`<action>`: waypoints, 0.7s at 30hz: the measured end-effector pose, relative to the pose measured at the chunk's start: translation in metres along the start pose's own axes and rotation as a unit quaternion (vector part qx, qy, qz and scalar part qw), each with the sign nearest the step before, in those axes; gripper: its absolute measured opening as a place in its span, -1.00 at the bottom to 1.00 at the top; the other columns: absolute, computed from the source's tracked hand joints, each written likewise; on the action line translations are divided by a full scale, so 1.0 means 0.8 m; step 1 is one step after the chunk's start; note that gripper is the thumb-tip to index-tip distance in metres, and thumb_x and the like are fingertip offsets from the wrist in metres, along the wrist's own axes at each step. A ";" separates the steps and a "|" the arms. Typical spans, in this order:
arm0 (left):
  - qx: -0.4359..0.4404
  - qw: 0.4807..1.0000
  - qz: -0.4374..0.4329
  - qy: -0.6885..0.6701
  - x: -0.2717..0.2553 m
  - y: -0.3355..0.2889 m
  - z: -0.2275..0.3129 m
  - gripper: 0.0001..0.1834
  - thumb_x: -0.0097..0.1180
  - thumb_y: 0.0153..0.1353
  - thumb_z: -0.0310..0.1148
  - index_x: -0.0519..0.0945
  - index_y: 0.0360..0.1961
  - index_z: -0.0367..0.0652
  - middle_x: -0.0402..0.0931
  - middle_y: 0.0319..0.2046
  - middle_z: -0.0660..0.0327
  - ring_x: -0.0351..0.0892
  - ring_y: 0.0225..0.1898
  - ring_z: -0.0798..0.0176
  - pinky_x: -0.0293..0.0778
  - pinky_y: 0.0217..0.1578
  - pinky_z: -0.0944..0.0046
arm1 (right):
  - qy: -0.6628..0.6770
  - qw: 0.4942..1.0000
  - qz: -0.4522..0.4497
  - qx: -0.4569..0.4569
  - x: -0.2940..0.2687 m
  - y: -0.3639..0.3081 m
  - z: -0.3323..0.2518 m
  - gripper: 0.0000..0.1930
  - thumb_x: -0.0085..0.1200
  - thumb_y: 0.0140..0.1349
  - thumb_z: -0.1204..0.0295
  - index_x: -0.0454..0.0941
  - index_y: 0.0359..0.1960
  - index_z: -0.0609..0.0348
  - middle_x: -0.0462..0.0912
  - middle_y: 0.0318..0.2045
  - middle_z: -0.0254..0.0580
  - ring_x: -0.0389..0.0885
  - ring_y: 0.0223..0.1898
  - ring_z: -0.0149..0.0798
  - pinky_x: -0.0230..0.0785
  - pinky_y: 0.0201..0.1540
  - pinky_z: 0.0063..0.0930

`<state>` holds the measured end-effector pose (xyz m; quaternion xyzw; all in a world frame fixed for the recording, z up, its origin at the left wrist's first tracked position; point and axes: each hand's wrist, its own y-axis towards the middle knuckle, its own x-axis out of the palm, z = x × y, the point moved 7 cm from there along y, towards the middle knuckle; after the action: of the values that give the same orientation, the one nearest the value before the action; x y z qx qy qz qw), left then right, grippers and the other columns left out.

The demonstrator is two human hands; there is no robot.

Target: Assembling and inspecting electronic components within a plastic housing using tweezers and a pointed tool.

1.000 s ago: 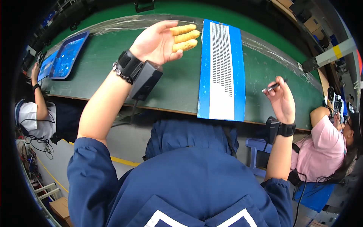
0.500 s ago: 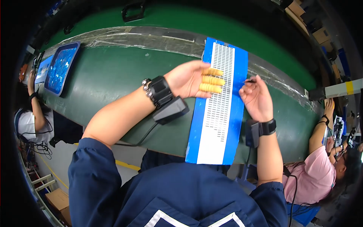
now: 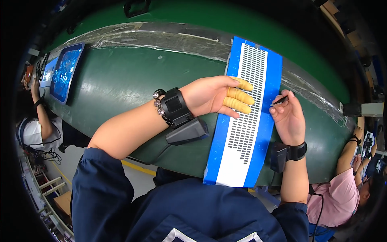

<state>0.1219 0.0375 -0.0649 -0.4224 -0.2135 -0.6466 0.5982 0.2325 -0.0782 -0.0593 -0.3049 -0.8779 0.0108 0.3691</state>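
A long blue board (image 3: 275, 60) lies lengthwise before me, with a white sheet (image 3: 232, 171) on it carrying rows of small dark rectangles. The sheet's near end is plain white. Over its middle, my left hand (image 3: 215, 97) is open, fingers stretched out, several of them wearing yellow finger cots (image 3: 242, 96). Whether those fingertips touch the sheet I cannot tell. At the board's right edge, my right hand (image 3: 289, 119) pinches a slim black pointed tool (image 3: 281, 100), its tip toward the board; its exact kind is unclear.
A blue tray (image 3: 67, 74) of shiny blue pieces stands at the far left of the green table (image 3: 141, 68). Clear film covers a raised strip (image 3: 169, 38) along the back. Another person (image 3: 40, 125) sits at left, and one in pink (image 3: 336, 197) at right.
The whole view has shifted, so the board appears farther right. The black tool in my right hand now slants more and shows more plainly. My left hand stays over the sheet.
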 end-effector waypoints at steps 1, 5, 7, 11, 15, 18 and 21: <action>0.003 1.000 0.004 0.020 0.000 0.001 0.000 -0.59 -0.30 0.19 -0.25 0.23 -0.01 -0.28 0.43 -0.21 0.04 0.47 -0.19 0.15 0.45 -0.27 0.25 | 0.003 1.000 -0.002 0.002 -0.001 0.001 0.000 -0.85 -0.17 0.19 0.34 0.38 -0.38 0.12 0.50 -0.49 -0.21 0.32 -0.55 -0.49 0.34 -0.35 -0.48; 0.009 0.998 0.017 0.055 0.001 0.001 -0.001 -0.61 -0.28 0.19 -0.24 0.26 -0.03 -0.26 0.43 -0.22 0.02 0.47 -0.18 0.14 0.46 -0.28 0.26 | -0.003 1.000 -0.001 0.003 -0.003 -0.001 0.000 -0.86 -0.16 0.18 0.34 0.39 -0.37 0.12 0.51 -0.47 -0.21 0.32 -0.55 -0.49 0.32 -0.35 -0.48; 0.011 0.998 0.017 0.065 0.000 0.000 -0.003 -0.61 -0.27 0.19 -0.24 0.26 -0.03 -0.26 0.43 -0.23 0.03 0.47 -0.18 0.14 0.46 -0.29 0.26 | -0.004 1.000 0.000 0.004 -0.003 -0.002 0.003 -0.86 -0.16 0.18 0.34 0.39 -0.37 0.12 0.51 -0.48 -0.21 0.32 -0.54 -0.49 0.32 -0.35 -0.48; 0.017 0.997 0.025 0.078 0.002 -0.005 0.000 -0.61 -0.26 0.19 -0.24 0.27 -0.03 -0.26 0.44 -0.24 0.04 0.48 -0.19 0.16 0.46 -0.30 0.27 | -0.006 1.000 -0.013 0.003 0.001 -0.001 0.006 -0.86 -0.17 0.19 0.35 0.39 -0.37 0.12 0.51 -0.49 -0.21 0.32 -0.54 -0.48 0.31 -0.34 -0.47; 0.019 0.996 0.024 0.079 0.000 -0.006 0.000 -0.61 -0.27 0.19 -0.24 0.27 -0.03 -0.26 0.44 -0.23 0.04 0.48 -0.21 0.16 0.47 -0.30 0.28 | -0.006 1.000 -0.012 0.003 0.002 -0.002 0.006 -0.86 -0.18 0.19 0.35 0.39 -0.37 0.11 0.51 -0.50 -0.22 0.33 -0.54 -0.48 0.31 -0.34 -0.47; 0.015 0.997 0.020 0.079 0.003 -0.003 -0.001 -0.61 -0.27 0.19 -0.25 0.27 -0.03 -0.27 0.44 -0.23 0.04 0.49 -0.22 0.17 0.47 -0.31 0.29 | -0.001 1.000 -0.006 -0.004 0.001 -0.004 0.004 -0.85 -0.18 0.19 0.34 0.39 -0.37 0.13 0.51 -0.50 -0.21 0.33 -0.54 -0.47 0.32 -0.33 -0.47; 0.011 0.996 0.026 0.081 0.005 -0.003 -0.003 -0.61 -0.27 0.19 -0.25 0.26 -0.03 -0.28 0.44 -0.24 0.03 0.50 -0.23 0.17 0.47 -0.32 0.29 | 0.000 1.000 0.000 -0.008 -0.002 -0.004 0.001 -0.84 -0.20 0.20 0.34 0.39 -0.36 0.14 0.51 -0.49 -0.20 0.33 -0.54 -0.47 0.33 -0.32 -0.47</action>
<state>0.1195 0.0340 -0.0625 -0.3678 -0.1605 -0.6608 0.6343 0.2310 -0.0819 -0.0600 -0.3081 -0.8779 0.0037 0.3667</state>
